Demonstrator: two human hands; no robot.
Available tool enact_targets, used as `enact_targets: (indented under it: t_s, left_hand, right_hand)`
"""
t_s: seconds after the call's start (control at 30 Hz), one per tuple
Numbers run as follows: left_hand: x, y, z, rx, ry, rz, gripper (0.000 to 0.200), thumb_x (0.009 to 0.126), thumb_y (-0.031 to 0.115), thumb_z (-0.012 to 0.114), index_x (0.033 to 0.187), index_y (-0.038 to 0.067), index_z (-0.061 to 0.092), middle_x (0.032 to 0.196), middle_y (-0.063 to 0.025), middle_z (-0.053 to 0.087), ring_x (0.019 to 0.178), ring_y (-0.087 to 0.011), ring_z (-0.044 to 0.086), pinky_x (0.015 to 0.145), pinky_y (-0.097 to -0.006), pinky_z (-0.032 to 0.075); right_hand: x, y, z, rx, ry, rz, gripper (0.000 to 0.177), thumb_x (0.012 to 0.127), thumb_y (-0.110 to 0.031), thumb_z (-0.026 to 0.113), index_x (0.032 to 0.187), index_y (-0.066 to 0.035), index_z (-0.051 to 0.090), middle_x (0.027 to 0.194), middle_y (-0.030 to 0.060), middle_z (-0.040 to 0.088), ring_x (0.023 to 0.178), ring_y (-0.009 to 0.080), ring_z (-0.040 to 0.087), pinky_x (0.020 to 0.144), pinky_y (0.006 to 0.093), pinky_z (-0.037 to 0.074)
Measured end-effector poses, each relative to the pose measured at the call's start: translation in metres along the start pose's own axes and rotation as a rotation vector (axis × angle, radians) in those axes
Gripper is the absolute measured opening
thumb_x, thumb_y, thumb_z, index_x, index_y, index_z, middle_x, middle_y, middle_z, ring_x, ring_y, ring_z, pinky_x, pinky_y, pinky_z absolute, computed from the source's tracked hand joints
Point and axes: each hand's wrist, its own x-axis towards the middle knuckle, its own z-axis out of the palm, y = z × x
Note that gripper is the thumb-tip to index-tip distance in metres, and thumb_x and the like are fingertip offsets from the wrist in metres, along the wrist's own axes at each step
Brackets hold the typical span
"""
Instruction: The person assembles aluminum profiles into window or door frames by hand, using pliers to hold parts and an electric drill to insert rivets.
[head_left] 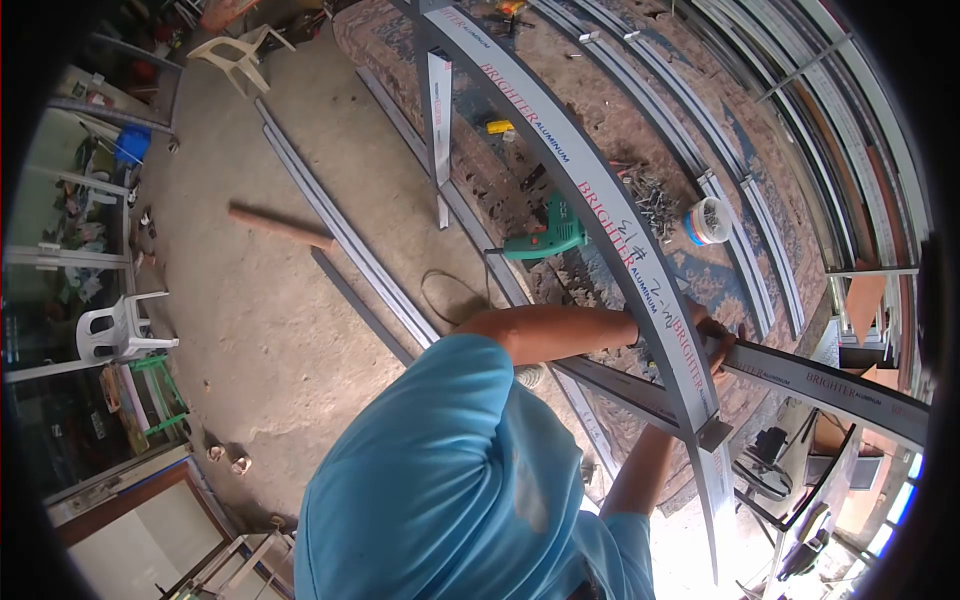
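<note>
A long aluminum profile (pixel 607 205) printed "BRIGHTER ALUMINUM" curves across the view, bent by the lens. Handwriting in dark marker runs along it. Crosswise profiles (pixel 815 383) meet it near its lower end, forming a frame. My left arm reaches behind the long profile, and my left hand (pixel 716 345) shows partly beyond it, fingers curled at the joint with the cross profile. My right forearm (pixel 643 475) rises toward the same corner; the hand itself is hidden behind the profiles. A green power drill (pixel 553 236) lies on the carpet-covered work surface left of the frame.
Loose screws (pixel 652 200) lie heaped beside a white tub (pixel 708 221). More profiles (pixel 655 85) stretch across the patterned carpet (pixel 800 200). Long strips (pixel 340 225) and a brown pole (pixel 280 226) are at left, with a white plastic chair (pixel 115 328). Racked profiles (pixel 850 120) stand right.
</note>
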Motion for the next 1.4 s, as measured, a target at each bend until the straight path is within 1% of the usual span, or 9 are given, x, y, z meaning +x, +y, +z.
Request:
enact_targets:
  t_s: [0.17,0.33,0.37,0.43,0.57,0.9,1.1,1.3,1.4]
  left_hand:
    - [-0.011,0.000,-0.007,-0.001,0.027,0.183,0.012,0.086,0.012,0.064,0.087,0.001,0.065,0.084,-0.0151,0.065,0.074,-0.0277,0.066,0.066,-0.0396,0.051]
    - [-0.002,0.007,-0.026,0.185,0.034,0.940,0.011,0.090,0.011,0.058,0.086,0.001,0.062,0.084,-0.0133,0.062,0.071,-0.0237,0.063,0.062,-0.0381,0.050]
    - [-0.005,0.010,-0.027,0.097,-0.040,0.889,0.011,0.090,0.010,0.057,0.086,0.001,0.061,0.084,-0.0129,0.062,0.071,-0.0229,0.062,0.061,-0.0377,0.049]
    - [-0.011,0.039,-0.050,-0.851,-0.476,-0.295,0.013,0.096,0.017,0.055,0.088,0.007,0.056,0.077,-0.0036,0.057,0.060,-0.0077,0.051,0.050,-0.0252,0.039]
    - [-0.013,0.061,-0.054,-0.212,-0.207,0.161,0.020,0.095,0.021,0.067,0.100,0.002,0.065,0.081,-0.0056,0.067,0.068,-0.0156,0.065,0.060,-0.0317,0.052]
    - [-0.007,0.064,-0.018,0.271,-0.039,0.375,0.024,0.088,0.021,0.071,0.088,-0.002,0.067,0.079,-0.0194,0.069,0.072,-0.0362,0.071,0.066,-0.0437,0.056]
    - [0.016,0.062,-0.040,-0.427,-0.654,-0.329,0.030,0.095,0.028,0.059,0.076,0.004,0.058,0.066,-0.0024,0.056,0.050,-0.0120,0.047,0.046,-0.0304,0.036]
    - [0.021,0.049,-0.039,-0.723,-0.670,-0.618,0.027,0.096,0.027,0.061,0.083,0.003,0.063,0.069,-0.0046,0.061,0.055,-0.0121,0.055,0.050,-0.0289,0.040]
    - [0.006,0.068,-0.039,-0.187,-0.236,0.125,0.021,0.093,0.021,0.068,0.090,0.000,0.065,0.075,-0.0094,0.067,0.066,-0.0185,0.066,0.059,-0.0332,0.051]
  right_hand:
    - [0.003,0.016,-0.001,-0.010,-0.121,-0.186,0.038,0.099,-0.025,0.067,0.129,-0.002,0.059,0.088,0.0061,0.064,0.079,0.0153,0.058,0.070,0.0339,0.048]
    - [0.011,0.011,-0.003,0.400,-0.260,-0.061,0.039,0.099,-0.021,0.068,0.132,-0.001,0.058,0.091,0.0054,0.066,0.080,0.0133,0.058,0.073,0.0291,0.047]
    - [0.005,-0.011,0.003,0.415,-0.230,-0.091,0.039,0.100,-0.021,0.066,0.132,0.000,0.058,0.090,0.0054,0.066,0.080,0.0129,0.059,0.073,0.0283,0.046]
    - [0.014,-0.020,-0.003,0.092,-0.138,-0.349,0.038,0.103,-0.030,0.062,0.123,0.002,0.064,0.085,0.0031,0.065,0.074,0.0133,0.059,0.067,0.0292,0.046]
    - [0.006,-0.022,-0.022,0.162,-0.232,-0.201,0.052,0.105,-0.045,0.056,0.127,0.002,0.063,0.091,0.0057,0.070,0.081,0.0148,0.061,0.077,0.0308,0.048]
    - [0.009,-0.021,-0.012,0.418,-0.159,-0.160,0.065,0.102,-0.057,0.056,0.127,0.004,0.060,0.089,0.0052,0.067,0.077,0.0136,0.062,0.069,0.0296,0.050]
    - [0.014,-0.021,-0.023,0.184,-0.283,-0.294,0.065,0.106,-0.056,0.047,0.125,0.004,0.061,0.097,0.0095,0.069,0.087,0.0187,0.065,0.077,0.0325,0.052]
    - [0.023,-0.015,-0.019,0.193,-0.253,-0.298,0.061,0.104,-0.056,0.051,0.114,0.004,0.063,0.090,0.0065,0.068,0.080,0.0166,0.062,0.070,0.0329,0.050]
    - [0.023,-0.001,-0.020,0.284,-0.183,-0.182,0.060,0.103,-0.058,0.053,0.106,0.001,0.063,0.083,0.0049,0.065,0.075,0.0152,0.060,0.066,0.0323,0.048]
